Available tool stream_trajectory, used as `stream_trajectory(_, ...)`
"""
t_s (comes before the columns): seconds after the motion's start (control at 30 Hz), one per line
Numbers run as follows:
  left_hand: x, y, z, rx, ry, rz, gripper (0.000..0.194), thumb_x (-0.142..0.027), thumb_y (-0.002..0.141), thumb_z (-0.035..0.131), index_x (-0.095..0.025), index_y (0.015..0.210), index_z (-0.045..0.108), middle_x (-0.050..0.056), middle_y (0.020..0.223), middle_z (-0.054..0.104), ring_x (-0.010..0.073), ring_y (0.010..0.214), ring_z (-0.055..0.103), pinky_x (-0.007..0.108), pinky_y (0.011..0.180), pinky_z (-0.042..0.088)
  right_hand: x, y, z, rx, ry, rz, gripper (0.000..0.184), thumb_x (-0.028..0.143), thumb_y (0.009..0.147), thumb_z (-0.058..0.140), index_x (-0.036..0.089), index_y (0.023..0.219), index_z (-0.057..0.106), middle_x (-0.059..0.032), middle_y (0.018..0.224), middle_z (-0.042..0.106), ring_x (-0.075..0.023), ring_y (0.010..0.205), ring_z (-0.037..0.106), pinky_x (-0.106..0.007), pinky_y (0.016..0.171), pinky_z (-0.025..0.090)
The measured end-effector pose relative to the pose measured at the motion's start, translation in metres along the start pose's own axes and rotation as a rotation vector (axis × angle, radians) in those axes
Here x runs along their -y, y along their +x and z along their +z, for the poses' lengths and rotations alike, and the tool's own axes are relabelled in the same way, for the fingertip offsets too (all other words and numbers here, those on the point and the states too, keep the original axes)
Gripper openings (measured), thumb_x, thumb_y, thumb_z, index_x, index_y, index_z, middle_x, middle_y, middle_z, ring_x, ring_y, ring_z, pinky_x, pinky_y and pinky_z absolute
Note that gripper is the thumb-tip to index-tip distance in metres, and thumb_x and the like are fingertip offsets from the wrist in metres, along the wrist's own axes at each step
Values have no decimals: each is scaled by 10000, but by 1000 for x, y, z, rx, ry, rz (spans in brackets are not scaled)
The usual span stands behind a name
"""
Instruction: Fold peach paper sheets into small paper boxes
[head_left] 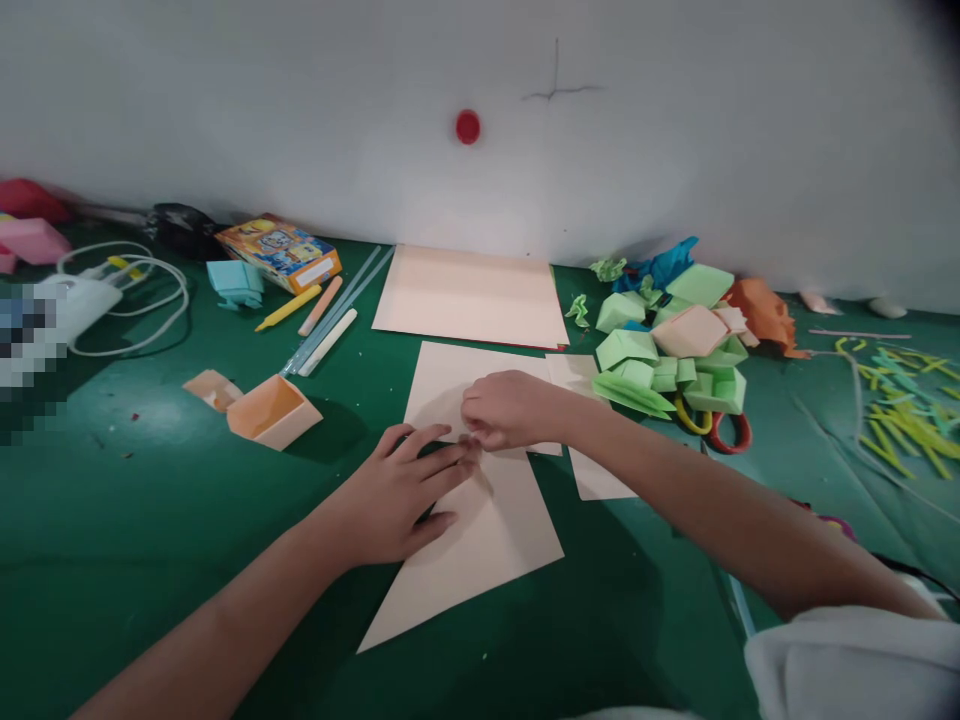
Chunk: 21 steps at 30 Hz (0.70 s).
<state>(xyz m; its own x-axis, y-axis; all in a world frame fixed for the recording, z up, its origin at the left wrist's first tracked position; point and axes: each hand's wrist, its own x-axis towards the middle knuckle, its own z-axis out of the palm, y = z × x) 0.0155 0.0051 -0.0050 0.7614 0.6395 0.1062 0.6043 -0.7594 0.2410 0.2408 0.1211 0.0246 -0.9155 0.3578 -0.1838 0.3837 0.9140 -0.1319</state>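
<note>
Carrying a bright cartoon print, a small orange box [281, 250] lies at the back left near the wall [225, 110], its lettering too small to read, the white patch on its edge likewise illegible. Thin dark lines [554, 88] meet on that pale grey wall, to the right of a round red piece [468, 127]. Below spreads a glossy green tabletop [187, 540], dotted with tiny scraps. Pale paper [487, 560] lies at the centre, in front of a flat stack of sheets [472, 295] near the wall. The left hand [397, 495] rests on the paper with its fingers spread apart; the right hand [506, 410] is just beside it, fingers curled in close, and I cannot tell whether they pinch anything. At left are a looped white cable [185, 290] and an open peach paper box [274, 425]; at right, green folded papers [626, 350] are heaped near a red ring handle [748, 433], with yellow-green strips [892, 425] scattered farther along.
</note>
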Motion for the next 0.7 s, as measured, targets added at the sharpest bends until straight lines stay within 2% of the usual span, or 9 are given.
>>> stream_trajectory(0.13, -1, -2, 1, -45, 42, -16, 458, -391, 974, 540, -291, 1420, 560, 72, 1525, 534, 377, 1375, 419, 570, 1069, 310, -3, -10, 6, -84, 57, 35, 102, 236, 898, 594, 180, 862, 671, -52, 884, 687, -196, 782, 558, -323, 637, 301)
stream_trajectory(0.3, -1, -2, 1, -25, 33, -9, 467, -399, 989, 512, -275, 1439, 534, 76, 1451, 578, 352, 1310, 446, 551, 1050, 323, 5, -19, 8, -152, 32, 57, 207, 286, 1004, 534, 182, 961, 707, -59, 955, 697, -213, 885, 585, -333, 706, 353)
stream_trajectory(0.4, -1, -1, 0, -27, 28, -8, 476, -393, 991, 515, -264, 1449, 521, 76, 1425, 595, 341, 1294, 455, 539, 1048, 329, 15, -23, 10, -151, -3, 109, 274, 332, 1044, 500, 173, 981, 715, -65, 980, 699, -221, 924, 582, -336, 702, 362)
stream_trajectory(0.5, -2, 0, -1, -36, 26, -2, 453, -380, 981, 532, -254, 1416, 552, 81, 1411, 605, 338, 1283, 471, 530, 1042, 340, 24, -24, 11, -138, 5, 131, 305, 298, 1070, 456, 175, 1004, 727, -66, 1004, 707, -217, 955, 578, -337, 742, 380)
stream_trajectory(0.7, -2, 1, 0, -38, 31, -1, 422, -389, 976, 534, -255, 1373, 582, 87, 1416, 604, 349, 1297, 467, 529, 1041, 347, 31, -23, 5, -91, 1, 197, 256, 254, 1049, 493, 171, 982, 726, -73, 1012, 710, -224, 953, 586, -341, 750, 388)
